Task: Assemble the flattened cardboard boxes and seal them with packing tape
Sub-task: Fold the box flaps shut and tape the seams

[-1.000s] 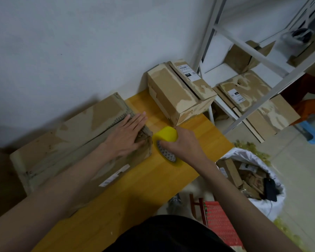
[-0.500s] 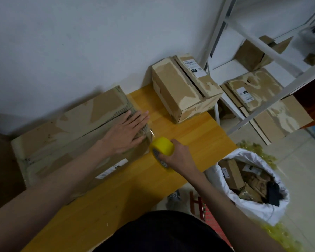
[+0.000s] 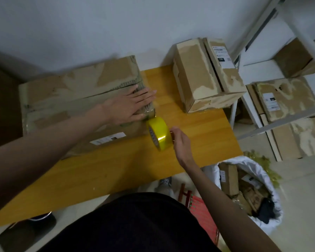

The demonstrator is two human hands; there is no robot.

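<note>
A long cardboard box (image 3: 65,99) lies on the wooden table (image 3: 198,135) against the wall. My left hand (image 3: 129,106) presses flat on the box's right end, fingers straight, over a strip of clear tape. A yellow roll of packing tape (image 3: 159,132) stands on edge just below that corner, its tape running up to the box. My right hand (image 3: 181,140) holds the roll from its right side with curled fingers. A second, smaller assembled box (image 3: 205,73) sits at the table's far right corner.
A white metal shelf frame (image 3: 273,124) on the right holds flattened cardboard boxes (image 3: 287,99). A white sack (image 3: 262,173) of cardboard scraps stands on the floor below the table's right end. A red stool (image 3: 202,210) is beside my body.
The tape roll has come down and toward me off the box's end, and my right hand has shifted from covering it to its right side. My left hand stays pressed on the box.
</note>
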